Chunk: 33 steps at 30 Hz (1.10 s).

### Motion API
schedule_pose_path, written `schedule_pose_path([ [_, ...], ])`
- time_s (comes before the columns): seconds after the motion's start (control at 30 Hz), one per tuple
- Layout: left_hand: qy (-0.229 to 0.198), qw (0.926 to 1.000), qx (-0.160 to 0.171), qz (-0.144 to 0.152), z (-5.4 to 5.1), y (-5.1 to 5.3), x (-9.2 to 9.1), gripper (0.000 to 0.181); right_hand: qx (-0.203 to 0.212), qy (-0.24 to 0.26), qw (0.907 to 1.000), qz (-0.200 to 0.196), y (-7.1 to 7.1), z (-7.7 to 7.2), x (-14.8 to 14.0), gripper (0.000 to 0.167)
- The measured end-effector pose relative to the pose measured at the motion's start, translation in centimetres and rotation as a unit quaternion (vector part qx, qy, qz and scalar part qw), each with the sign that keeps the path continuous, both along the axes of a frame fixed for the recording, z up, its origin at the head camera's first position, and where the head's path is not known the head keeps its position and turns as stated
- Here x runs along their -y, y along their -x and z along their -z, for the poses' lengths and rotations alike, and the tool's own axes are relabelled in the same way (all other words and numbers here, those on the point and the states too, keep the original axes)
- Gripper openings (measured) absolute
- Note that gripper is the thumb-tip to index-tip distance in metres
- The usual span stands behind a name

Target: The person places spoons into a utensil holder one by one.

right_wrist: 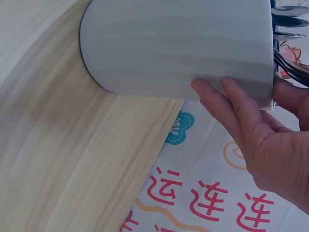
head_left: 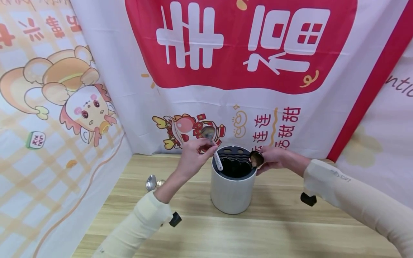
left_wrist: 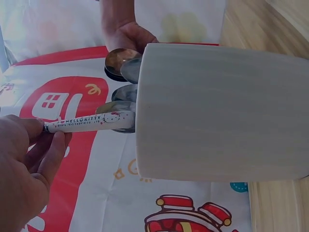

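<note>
In the head view my left hand [head_left: 193,157] pinches a spoon [head_left: 218,161] by its neck, bowl up. Its white handle, printed with Hello Kitty, slants down over the opening of a white utensil holder [head_left: 230,197]. The left wrist view shows the handle [left_wrist: 89,123] beside the rim, before several spoon bowls. My right hand [head_left: 272,157] grips the holder at its upper right side; in the right wrist view its fingers lie on the outer wall [right_wrist: 178,48] and the thumb is at the rim. Spoons [head_left: 256,158] stand in the holder near that hand.
Two more spoons [head_left: 151,182] lie on the wooden table [head_left: 206,236] at the left, partly behind my left forearm. A printed cloth [head_left: 135,89] hangs behind the table, and another printed sheet [head_left: 48,143] stands along the left side.
</note>
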<state>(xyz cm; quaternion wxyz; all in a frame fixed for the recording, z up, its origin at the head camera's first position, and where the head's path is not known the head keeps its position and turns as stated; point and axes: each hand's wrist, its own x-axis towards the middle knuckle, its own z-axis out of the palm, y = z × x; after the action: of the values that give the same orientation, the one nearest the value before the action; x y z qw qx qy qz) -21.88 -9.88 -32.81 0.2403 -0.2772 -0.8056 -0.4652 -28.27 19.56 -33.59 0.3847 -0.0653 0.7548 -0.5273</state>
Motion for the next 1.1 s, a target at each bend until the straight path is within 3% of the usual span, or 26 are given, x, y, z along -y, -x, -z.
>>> schedule_pose_path([
  [0.27, 0.022, 0.9995, 0.023, -0.007, 1.2, 0.5, -0.7, 0.012, -0.006, -0.003, 1.0, -0.001, -0.1, 0.1, 0.0, 0.01],
  [0.7, 0.006, 0.9983, 0.058, 0.001, 2.1, 0.6, -1.0, 0.013, -0.013, -0.006, 0.9999, 0.007, -0.1, 0.2, 0.0, 0.014],
  [0.87, 0.009, 0.9989, 0.045, 0.0, 2.4, 0.8, -0.8, 0.012, -0.013, -0.005, 0.9999, 0.007, -0.1, 0.3, 0.0, 0.02],
  [1.1, 0.044, 0.9986, 0.012, -0.027, 2.8, 0.7, -0.7, 0.012, -0.016, -0.008, 0.9998, 0.002, -0.1, 0.2, -0.2, 0.026],
])
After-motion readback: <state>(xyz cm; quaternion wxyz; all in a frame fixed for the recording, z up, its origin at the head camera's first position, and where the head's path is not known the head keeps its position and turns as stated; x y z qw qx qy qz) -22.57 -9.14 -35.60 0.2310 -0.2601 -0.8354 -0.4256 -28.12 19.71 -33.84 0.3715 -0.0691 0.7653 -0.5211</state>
